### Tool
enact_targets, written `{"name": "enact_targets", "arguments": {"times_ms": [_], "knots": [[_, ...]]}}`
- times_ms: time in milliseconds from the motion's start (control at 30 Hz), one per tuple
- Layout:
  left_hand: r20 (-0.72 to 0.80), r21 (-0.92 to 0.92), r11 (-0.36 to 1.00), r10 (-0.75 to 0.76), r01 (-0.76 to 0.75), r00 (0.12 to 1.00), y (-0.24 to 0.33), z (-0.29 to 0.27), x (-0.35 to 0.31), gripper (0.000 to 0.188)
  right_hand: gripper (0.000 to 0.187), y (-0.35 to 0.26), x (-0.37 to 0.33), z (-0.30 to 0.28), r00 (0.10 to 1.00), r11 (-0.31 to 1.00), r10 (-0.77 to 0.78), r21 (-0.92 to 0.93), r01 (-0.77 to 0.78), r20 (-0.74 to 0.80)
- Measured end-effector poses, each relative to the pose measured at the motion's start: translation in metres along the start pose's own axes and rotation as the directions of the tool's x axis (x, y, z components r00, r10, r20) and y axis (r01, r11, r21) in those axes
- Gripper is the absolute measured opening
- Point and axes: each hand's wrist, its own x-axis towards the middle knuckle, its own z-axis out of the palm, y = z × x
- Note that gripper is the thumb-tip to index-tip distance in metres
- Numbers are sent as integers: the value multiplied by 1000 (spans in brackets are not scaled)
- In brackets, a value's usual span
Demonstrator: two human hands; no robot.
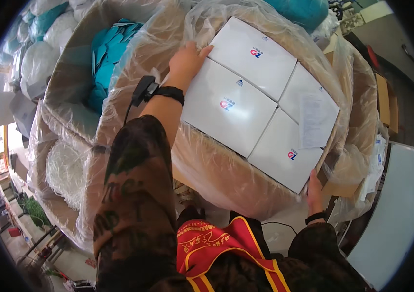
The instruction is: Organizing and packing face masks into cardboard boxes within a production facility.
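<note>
Several flat white boxes [246, 114] with small blue and red marks lie side by side in a block, over a large carton lined with a clear plastic bag [226, 175]. My left hand [186, 63] grips the block's upper left edge, thumb on top and the other fingers partly hidden by the liner. At the lower right corner my right hand [314, 191] is closed against the boxes' edge. A thin printed sheet [315, 124] rests on the right-hand boxes. What lies beneath them is hidden.
To the left, another lined carton [65, 97] holds teal flat pieces [107, 63], and a further one holds clear stringy plastic [65, 170]. Full bags [39, 63] are piled at the far left. A pale panel [387, 214] stands at right. Cable runs near my feet.
</note>
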Motion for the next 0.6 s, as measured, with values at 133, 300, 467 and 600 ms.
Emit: {"name": "enact_targets", "arguments": {"times_ms": [133, 300, 467, 600], "knots": [[-521, 24, 917, 351, -398, 778, 3, -13, -20, 66, 59, 0, 3, -1, 1000, 1000, -9, 2, 9, 17], [-412, -334, 877, 194, -345, 890, -59, -32, -176, 51, 67, 5, 11, -17, 997, 992, 79, -98, -79, -3], [51, -838, 511, -272, 189, 961, -73, 66, -295, 80, 66, -3, 9, -3, 997, 993, 81, -88, -82, -9], [-41, -838, 530, -295, 127, 955, -32, 121, -232, 87, 72, 3, 12, 1, 996, 996, 90, 16, -90, -25]]}}
